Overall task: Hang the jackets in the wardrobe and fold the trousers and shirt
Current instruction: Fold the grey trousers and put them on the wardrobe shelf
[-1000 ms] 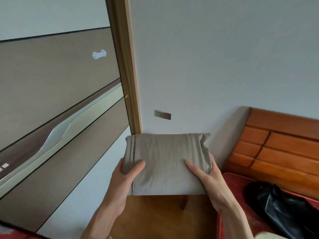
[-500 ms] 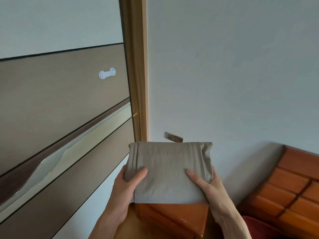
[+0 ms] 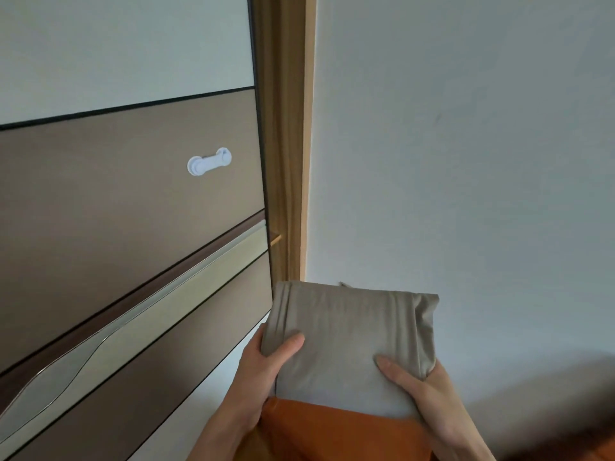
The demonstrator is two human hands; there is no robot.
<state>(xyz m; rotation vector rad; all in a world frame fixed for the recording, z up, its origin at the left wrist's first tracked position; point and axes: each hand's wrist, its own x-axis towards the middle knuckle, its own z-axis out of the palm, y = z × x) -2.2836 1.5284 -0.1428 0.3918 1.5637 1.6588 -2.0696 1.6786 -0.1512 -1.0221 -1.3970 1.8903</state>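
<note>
Both hands grip a folded grey-beige garment [image 3: 349,344] in the air, left hand [image 3: 263,371] on its left edge, right hand [image 3: 419,390] at its lower right corner, thumbs on top. Just left: wardrobe sliding door [image 3: 133,211] with white clip handle [image 3: 209,161], wooden frame [image 3: 286,144] at its right edge. Bare wall [image 3: 466,161] behind; orange-brown wooden surface [image 3: 332,430] below. No readable writing.

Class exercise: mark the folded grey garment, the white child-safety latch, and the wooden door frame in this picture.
folded grey garment [image 3: 349,341], head view, middle of its flat top face.
white child-safety latch [image 3: 209,162], head view, middle of its strap.
wooden door frame [image 3: 286,134], head view, upright post's front face.
</note>
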